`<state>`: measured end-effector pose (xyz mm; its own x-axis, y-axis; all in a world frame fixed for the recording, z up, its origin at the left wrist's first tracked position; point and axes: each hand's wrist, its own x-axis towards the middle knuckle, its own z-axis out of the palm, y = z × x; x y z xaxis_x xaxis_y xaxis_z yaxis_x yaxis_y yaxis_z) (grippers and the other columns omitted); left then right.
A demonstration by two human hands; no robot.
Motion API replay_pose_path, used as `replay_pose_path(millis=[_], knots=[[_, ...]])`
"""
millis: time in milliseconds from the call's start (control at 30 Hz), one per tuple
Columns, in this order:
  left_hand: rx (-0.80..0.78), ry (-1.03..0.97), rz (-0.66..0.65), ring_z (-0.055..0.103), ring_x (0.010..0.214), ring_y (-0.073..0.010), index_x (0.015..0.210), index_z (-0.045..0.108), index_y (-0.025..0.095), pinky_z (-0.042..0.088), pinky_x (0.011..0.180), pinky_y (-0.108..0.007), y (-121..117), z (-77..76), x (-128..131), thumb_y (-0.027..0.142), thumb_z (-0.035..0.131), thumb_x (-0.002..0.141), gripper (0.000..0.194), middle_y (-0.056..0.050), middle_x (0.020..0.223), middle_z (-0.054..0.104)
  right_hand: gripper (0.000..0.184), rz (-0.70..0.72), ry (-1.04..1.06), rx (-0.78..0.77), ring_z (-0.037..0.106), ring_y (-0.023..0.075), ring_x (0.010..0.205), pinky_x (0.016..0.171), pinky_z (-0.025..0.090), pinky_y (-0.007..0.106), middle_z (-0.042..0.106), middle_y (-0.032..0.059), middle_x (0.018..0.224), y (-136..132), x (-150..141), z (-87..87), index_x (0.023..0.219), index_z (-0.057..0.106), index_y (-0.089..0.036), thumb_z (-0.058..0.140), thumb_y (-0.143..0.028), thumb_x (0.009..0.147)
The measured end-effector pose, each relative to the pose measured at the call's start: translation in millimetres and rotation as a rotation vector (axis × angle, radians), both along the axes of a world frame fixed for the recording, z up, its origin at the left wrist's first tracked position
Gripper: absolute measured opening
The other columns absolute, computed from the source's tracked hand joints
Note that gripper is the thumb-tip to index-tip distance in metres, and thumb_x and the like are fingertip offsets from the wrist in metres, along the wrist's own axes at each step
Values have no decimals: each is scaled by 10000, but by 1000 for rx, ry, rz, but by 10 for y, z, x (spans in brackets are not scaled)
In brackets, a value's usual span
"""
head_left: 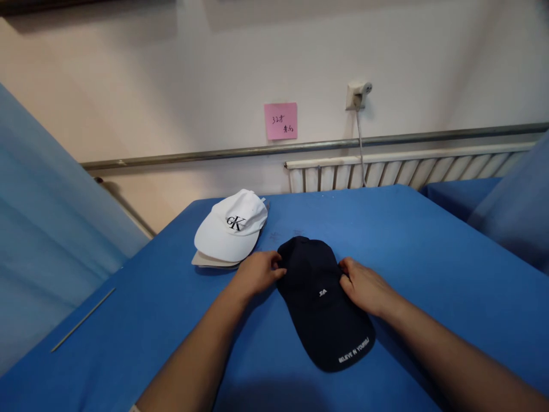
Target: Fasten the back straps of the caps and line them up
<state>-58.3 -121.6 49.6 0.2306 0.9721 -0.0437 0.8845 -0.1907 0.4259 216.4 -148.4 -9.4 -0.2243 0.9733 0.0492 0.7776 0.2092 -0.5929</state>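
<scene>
A dark navy cap (pixel 319 297) lies on the blue table (pixel 429 257), its brim toward me with small white lettering along the edge. My left hand (pixel 257 272) pinches the cap's left side with curled fingers. On the cap's right side my right hand (pixel 364 286) grips the crown, fingers closed on the fabric. A white cap (pixel 231 226) with a black logo rests just beyond my left hand, stacked on a beige cap (pixel 206 261) whose edge shows underneath.
A thin grey rod (pixel 81 320) lies near the table's left edge. Blue fabric panels (pixel 47 229) rise at left and right. Behind the table are a radiator (pixel 407 169), a wall rail, a plugged-in socket (pixel 358 94) and a pink note (pixel 281 121).
</scene>
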Motion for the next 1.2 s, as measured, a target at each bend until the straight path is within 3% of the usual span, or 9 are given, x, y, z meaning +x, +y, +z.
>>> replay_pose_path(millis=[133, 333, 467, 567, 633, 767, 933, 1033, 1200], knots=[[28, 241, -18, 627, 675, -237, 788, 686, 208, 398, 597, -292, -34, -102, 118, 260, 619, 712, 114, -90, 765, 694, 233, 6, -33, -61, 653, 260, 857, 693, 431, 362, 691, 119, 947, 3, -14, 33, 1042, 553, -178, 423, -240, 859], [66, 238, -103, 624, 756, -229, 853, 673, 188, 407, 659, -298, -40, -122, 153, 240, 517, 801, 172, -112, 897, 697, 266, -17, -64, -137, 642, 250, 911, 725, 415, 338, 684, 106, 986, 3, -50, 102, 1071, 546, -171, 429, -271, 854], [52, -179, -63, 570, 687, -183, 778, 638, 184, 403, 659, -289, 67, -123, -20, 312, 533, 806, 167, -48, 758, 640, 239, -24, -64, -138, 642, 247, 886, 717, 407, 334, 686, 109, 975, 18, -43, 97, 1038, 536, -171, 419, -270, 854], [-71, -665, 33, 530, 651, -141, 800, 616, 175, 417, 654, -268, 166, -182, -164, 378, 602, 773, 206, -11, 724, 595, 192, -21, -62, -146, 646, 243, 866, 708, 404, 332, 690, 110, 923, 52, -17, 68, 980, 526, -175, 399, -253, 861], [-160, -799, 63, 511, 638, -129, 801, 617, 160, 416, 645, -261, 215, -249, -221, 387, 655, 733, 240, -5, 708, 579, 181, -10, -43, -149, 649, 240, 870, 711, 407, 330, 689, 108, 921, 71, 0, 45, 973, 527, -179, 410, -255, 858], [-202, -568, 7, 494, 621, -139, 733, 649, 143, 402, 617, -265, 250, -323, -238, 389, 649, 727, 246, -8, 662, 579, 189, -8, -8, -129, 647, 249, 874, 708, 413, 337, 688, 109, 926, 72, 9, 7, 985, 540, -185, 463, -276, 838], [39, -440, -5, 590, 759, -191, 904, 668, 161, 447, 704, -299, 206, -239, -171, 366, 622, 769, 250, -55, 861, 671, 146, 1, 53, -94, 645, 229, 786, 670, 409, 328, 691, 94, 881, 54, 3, -10, 931, 560, -196, 493, -273, 826], [75, -318, -120, 605, 810, -205, 973, 684, 185, 450, 740, -306, 173, -233, -98, 269, 627, 746, 249, -64, 941, 683, 142, 2, 32, -84, 643, 225, 776, 669, 405, 326, 691, 88, 861, 58, 8, -5, 926, 566, -196, 495, -262, 823], [117, 40, -274, 577, 776, -227, 794, 683, 188, 419, 720, -319, 146, -296, 80, 117, 548, 709, 175, -72, 807, 655, 200, 23, -6, -103, 648, 233, 861, 703, 413, 323, 693, 92, 910, 59, 12, 14, 1000, 563, -190, 465, -283, 853]])
